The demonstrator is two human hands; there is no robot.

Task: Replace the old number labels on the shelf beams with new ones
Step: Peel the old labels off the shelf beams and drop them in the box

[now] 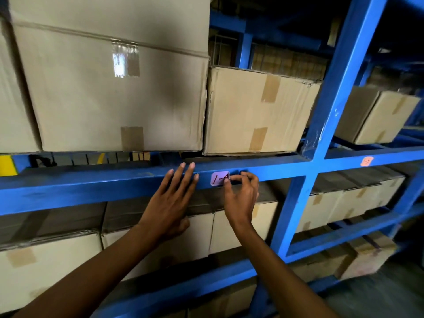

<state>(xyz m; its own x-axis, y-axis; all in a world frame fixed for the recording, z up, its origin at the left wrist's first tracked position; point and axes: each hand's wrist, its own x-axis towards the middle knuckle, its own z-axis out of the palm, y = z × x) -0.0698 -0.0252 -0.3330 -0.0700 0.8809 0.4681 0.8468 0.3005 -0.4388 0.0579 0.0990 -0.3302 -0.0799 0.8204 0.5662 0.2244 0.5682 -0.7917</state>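
Observation:
A pink number label (218,178) with dark handwriting sits on the front of the blue shelf beam (91,184). My right hand (241,198) pinches the label's right edge between thumb and forefinger, covering part of the writing. My left hand (171,198) lies flat on the beam just left of the label, fingers spread and holding nothing. A second label, orange (367,161), is stuck on the beam of the bay to the right.
Large cardboard boxes (114,92) stand on the shelf above the beam and more boxes (57,260) fill the shelf below. A blue upright post (330,106) divides the bays at the right. A yellow object (6,165) shows at the far left.

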